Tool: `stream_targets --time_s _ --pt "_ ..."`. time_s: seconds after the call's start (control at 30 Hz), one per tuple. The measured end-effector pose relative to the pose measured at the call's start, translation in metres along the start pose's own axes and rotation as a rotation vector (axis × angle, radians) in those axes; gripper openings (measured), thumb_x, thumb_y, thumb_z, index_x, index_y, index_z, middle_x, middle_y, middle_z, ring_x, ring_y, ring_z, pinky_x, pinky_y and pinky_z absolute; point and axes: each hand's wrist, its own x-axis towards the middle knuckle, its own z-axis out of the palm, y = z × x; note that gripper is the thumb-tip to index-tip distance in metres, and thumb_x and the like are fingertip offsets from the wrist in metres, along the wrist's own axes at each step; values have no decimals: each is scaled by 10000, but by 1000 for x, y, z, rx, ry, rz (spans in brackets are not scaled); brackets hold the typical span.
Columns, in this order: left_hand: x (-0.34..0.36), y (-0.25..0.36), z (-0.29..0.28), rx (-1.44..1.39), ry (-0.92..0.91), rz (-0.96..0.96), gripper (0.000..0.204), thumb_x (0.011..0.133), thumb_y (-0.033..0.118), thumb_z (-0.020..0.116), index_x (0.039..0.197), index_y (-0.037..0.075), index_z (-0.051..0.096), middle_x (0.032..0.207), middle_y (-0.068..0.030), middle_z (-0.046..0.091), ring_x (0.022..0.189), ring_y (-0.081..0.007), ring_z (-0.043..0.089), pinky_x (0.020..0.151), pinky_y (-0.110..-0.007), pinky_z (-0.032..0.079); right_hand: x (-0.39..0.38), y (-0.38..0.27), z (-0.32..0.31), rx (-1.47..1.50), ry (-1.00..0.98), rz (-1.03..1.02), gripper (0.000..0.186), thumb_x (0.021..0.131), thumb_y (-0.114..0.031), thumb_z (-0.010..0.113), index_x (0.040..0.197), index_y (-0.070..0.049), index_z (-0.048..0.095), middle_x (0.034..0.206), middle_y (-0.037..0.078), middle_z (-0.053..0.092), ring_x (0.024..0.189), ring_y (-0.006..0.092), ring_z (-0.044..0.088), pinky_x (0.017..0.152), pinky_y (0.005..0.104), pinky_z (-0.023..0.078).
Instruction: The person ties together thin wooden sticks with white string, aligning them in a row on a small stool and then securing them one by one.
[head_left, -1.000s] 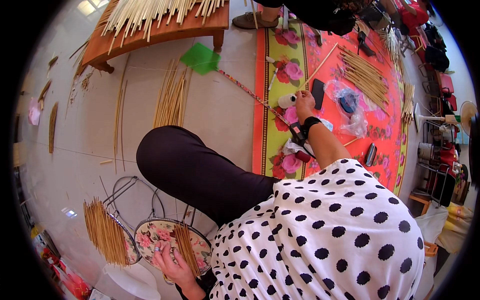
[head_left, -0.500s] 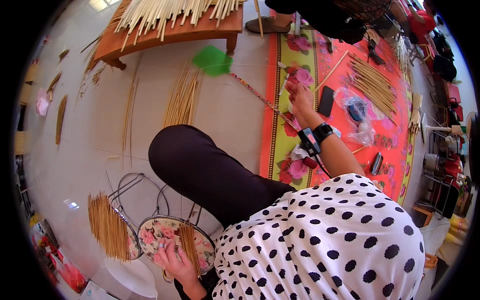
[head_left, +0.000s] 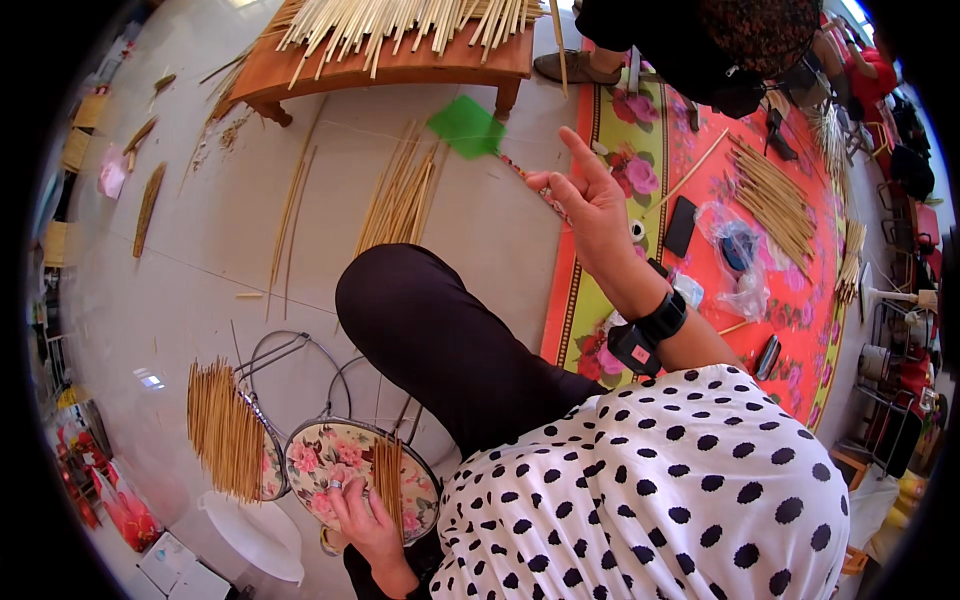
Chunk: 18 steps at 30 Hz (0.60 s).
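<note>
My left hand lies at the lower left, gripping the near rim of a round flowered fan. A short bundle of thin bamboo sticks rests across that fan beside my fingers. My right hand is raised above the edge of a flowered mat. Its thumb and middle finger are pinched together and its index finger points up. Whether it holds something thin cannot be seen. A green swatter with a patterned handle lies on the floor just beyond it. A black wrist device sits on my right forearm.
A second fan frame fringed with sticks and bare wire hoops lie left of my knee. Bamboo strips lie on the tiles, more on a wooden bench. On the mat are a phone, plastic bags, sticks. Another person sits beyond.
My right hand has lifted from the mat's edge and moved away from me toward the green swatter. My left hand has stayed on the flowered fan.
</note>
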Motion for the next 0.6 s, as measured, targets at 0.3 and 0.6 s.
stream_targets --time_s 0.3,0.6 --pt "4 5 -6 -66 -2 -6 248 844 31 561 1083 -27 592 1179 -224 523 1114 -406 492 954 -467 386 -7 -12 8 126 -56 57 569 944 -88 575 1456 -57 327 948 58 706 951 78 610 874 242 438" --pt "2 1 -6 55 -19 71 212 860 4 549 1063 -56 569 1248 -246 474 1032 -387 572 883 -425 457 -19 -14 12 823 -397 344 282 995 -177 498 1269 -119 535 905 2 669 987 188 620 878 352 454"
